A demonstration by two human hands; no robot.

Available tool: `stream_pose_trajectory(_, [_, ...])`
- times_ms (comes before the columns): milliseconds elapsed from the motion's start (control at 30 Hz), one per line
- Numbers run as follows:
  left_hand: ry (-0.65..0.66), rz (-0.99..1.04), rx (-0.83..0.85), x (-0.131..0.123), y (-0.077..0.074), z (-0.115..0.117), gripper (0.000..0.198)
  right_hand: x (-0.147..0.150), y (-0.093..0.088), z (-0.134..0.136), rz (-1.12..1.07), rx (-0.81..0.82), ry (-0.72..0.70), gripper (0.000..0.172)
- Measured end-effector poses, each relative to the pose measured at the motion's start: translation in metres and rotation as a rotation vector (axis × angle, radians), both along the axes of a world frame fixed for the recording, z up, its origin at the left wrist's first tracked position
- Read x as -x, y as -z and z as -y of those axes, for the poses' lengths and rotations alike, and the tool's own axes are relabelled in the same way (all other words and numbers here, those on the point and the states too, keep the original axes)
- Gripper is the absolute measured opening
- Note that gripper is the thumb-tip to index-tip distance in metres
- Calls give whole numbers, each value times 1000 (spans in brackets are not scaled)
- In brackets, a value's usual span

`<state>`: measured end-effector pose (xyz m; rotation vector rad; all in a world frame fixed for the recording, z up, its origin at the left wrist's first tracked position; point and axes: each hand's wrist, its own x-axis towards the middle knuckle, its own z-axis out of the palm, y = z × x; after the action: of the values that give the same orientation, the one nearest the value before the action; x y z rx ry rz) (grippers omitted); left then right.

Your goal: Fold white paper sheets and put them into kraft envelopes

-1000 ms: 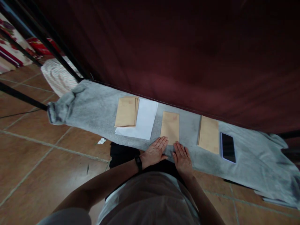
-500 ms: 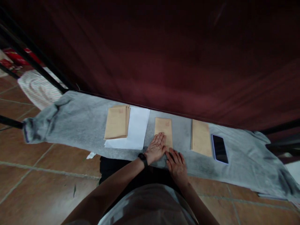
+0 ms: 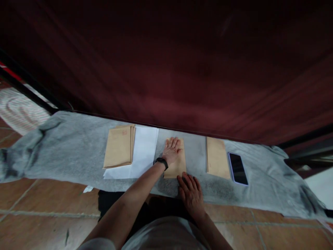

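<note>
A brown envelope (image 3: 177, 168) lies on the grey cloth in front of me. My left hand (image 3: 172, 150), with a black band at the wrist, rests flat on the envelope's upper part, its fingers spread and hiding the top. At the envelope's lower right corner, my right hand (image 3: 191, 193) lies palm down with fingers apart, the fingertips near or on the edge. To the left, several brown envelopes (image 3: 118, 146) form a stack on white paper sheets (image 3: 143, 149). Further right is another pile of brown envelopes (image 3: 218, 158).
A phone (image 3: 238, 168) in a light purple case lies right of the right pile. The grey cloth (image 3: 78, 149) covers a long, narrow surface. Behind it hangs a dark red sheet (image 3: 166, 86), with dark bars at both sides. Tiled floor shows below.
My left hand has slid up the envelope towards its top edge, uncovering the lower part. My right hand stays by the lower corner. The whole view has shifted a little.
</note>
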<state>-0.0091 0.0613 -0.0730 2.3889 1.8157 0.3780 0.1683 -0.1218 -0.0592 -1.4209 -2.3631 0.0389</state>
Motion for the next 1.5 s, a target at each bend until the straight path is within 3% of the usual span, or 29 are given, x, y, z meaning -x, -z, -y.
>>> stream_pose_trajectory(233, [63, 16, 2, -7, -5, -9, 57, 1, -4, 0, -4, 22, 17, 47])
stream_pose_trajectory(767, [201, 10, 17, -22, -4, 39, 57, 0, -6, 0, -25, 3, 1, 46])
stream_pose_trajectory(1033, [275, -4, 43, -14, -9, 76, 58, 1, -5, 0, -19, 5, 3, 40])
stream_pose_trajectory(1300, [327, 33, 41, -4, -11, 125, 59, 1, 11, -1, -11, 5, 19, 31])
stream_pose_trajectory(1500, [321, 39, -15, 14, -9, 155, 62, -1, 8, 0, -19, 36, 0, 42])
